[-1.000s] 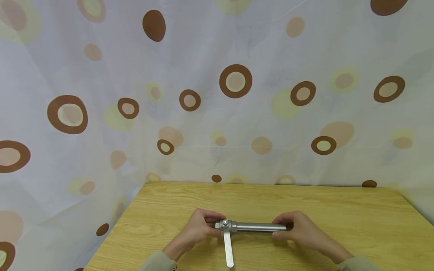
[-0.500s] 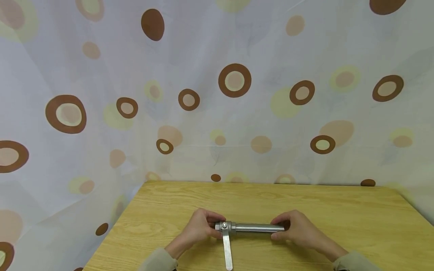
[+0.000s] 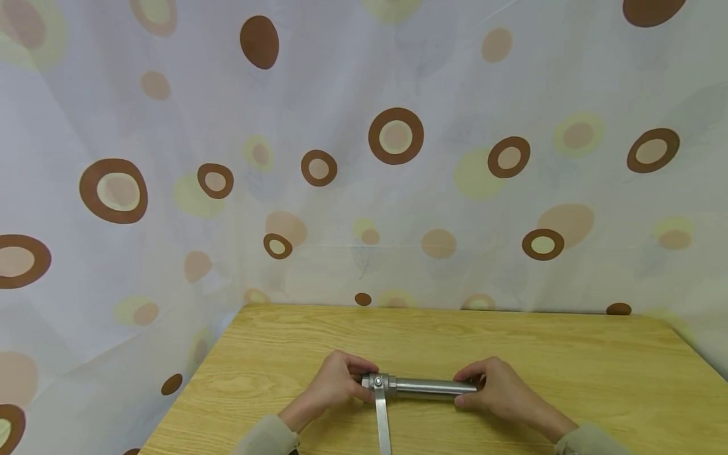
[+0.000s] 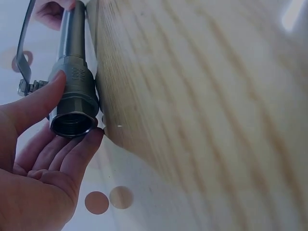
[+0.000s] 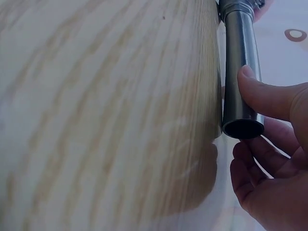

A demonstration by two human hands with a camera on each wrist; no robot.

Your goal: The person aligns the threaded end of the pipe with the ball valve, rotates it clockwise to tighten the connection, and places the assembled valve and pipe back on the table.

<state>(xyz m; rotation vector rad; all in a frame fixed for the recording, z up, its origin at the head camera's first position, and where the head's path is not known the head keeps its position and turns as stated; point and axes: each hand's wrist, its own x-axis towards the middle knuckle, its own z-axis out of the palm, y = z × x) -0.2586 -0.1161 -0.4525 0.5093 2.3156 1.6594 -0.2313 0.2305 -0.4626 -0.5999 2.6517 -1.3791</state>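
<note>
A metal ball valve (image 3: 385, 383) with a long flat lever handle (image 3: 383, 420) lies low over the table, joined at its right to a straight metal pipe (image 3: 429, 387). My left hand (image 3: 335, 381) grips the valve body between thumb and fingers; in the left wrist view the valve's open threaded end (image 4: 73, 124) faces the camera. With my right hand (image 3: 500, 390) I hold the pipe near its free end, and the right wrist view shows that hollow end (image 5: 243, 128) with the thumb on one side. The lever points toward me.
A wood-grain table (image 3: 284, 328) lies under both hands. Behind it and to the left hangs a pale curtain (image 3: 341, 208) with brown and yellow spots.
The pipe's right end has dipped slightly toward me and the pipe now slants a little. My right hand has shifted slightly along with it; both hands keep their hold.
</note>
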